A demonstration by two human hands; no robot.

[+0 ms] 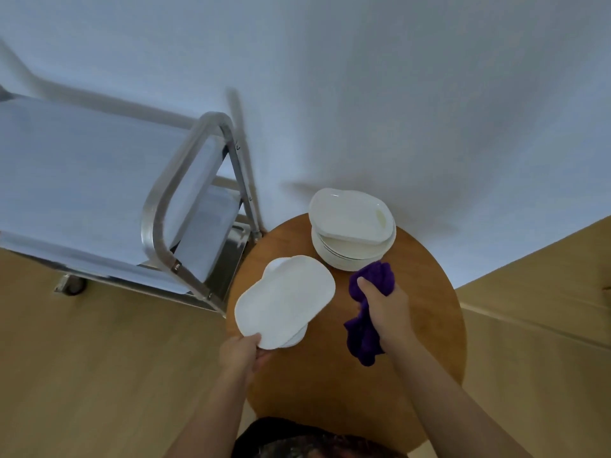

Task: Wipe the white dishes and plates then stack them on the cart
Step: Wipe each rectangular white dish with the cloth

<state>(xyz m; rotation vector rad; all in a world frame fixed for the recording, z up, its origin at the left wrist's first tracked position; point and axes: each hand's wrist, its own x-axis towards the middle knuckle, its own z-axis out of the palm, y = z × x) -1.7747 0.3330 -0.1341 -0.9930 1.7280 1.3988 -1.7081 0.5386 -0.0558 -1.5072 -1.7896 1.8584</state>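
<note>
At the very bottom is a bit of dark patterned clothing (314, 439), close under the camera, and two bare arms reach out from it. The left hand (243, 353) holds a white dish (286, 300) by its near edge; the thumb lies on top and the other fingers go under, so its grip is closed on the dish. The dish looks turned upside down, and a second white piece peeks out beneath it, but I cannot tell what it is. The dish is over the left side of the round brown wooden worktop (426, 325). The right hand (385, 309) has its grip squeezed tight around a purple cloth (365, 325), which bunches out above the fingers and hangs down below the hand. Just beyond the cloth, at the far edge of the worktop, sits a stack of white plates (350, 256) with one deeper white dish (350, 214) on top. To the left stands a shiny metal cart (185, 180) with a bent handle bar and flat shelves. The floor (99, 375) is light wood, and the wall (363, 77) behind is plain white. No words or labels can be read.
</note>
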